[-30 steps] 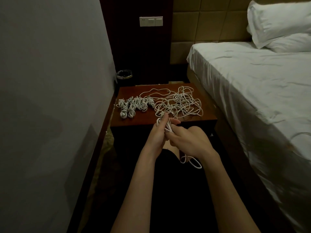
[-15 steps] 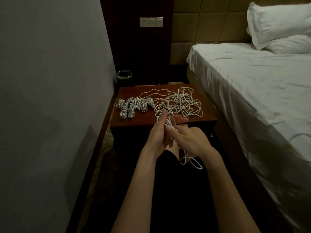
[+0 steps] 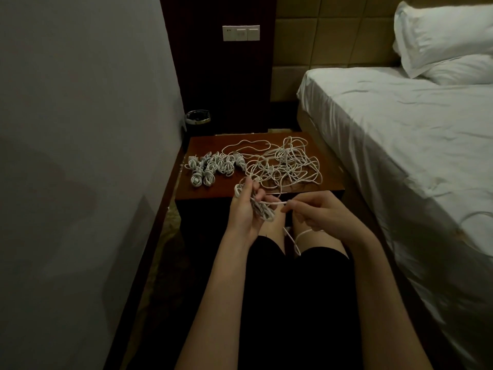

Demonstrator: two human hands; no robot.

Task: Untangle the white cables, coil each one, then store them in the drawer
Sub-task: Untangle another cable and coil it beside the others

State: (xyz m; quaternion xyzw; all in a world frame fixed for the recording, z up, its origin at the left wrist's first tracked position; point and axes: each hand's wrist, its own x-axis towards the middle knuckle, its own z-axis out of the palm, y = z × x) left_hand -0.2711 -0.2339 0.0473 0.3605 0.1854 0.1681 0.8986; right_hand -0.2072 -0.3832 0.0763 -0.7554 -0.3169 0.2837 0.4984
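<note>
Left hand (image 3: 244, 209) curled round a half-wound coil of thin white cable (image 3: 260, 208), keeping loops gathered. Right hand (image 3: 317, 216) pinching the free strand taut for wrapping. Finished small white coils (image 3: 210, 169) parked left on the reddish-brown wooden nightstand (image 3: 213, 192), apart from the loose white tangle (image 3: 285, 165).

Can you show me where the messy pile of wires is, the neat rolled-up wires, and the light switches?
Tangled cables (image 3: 284, 165): head view, middle of the loose heap on the nightstand.
Coiled cables (image 3: 213, 168): head view, centre of the bundled row.
Switch panel (image 3: 241, 33): head view, middle of the white plate.
</note>
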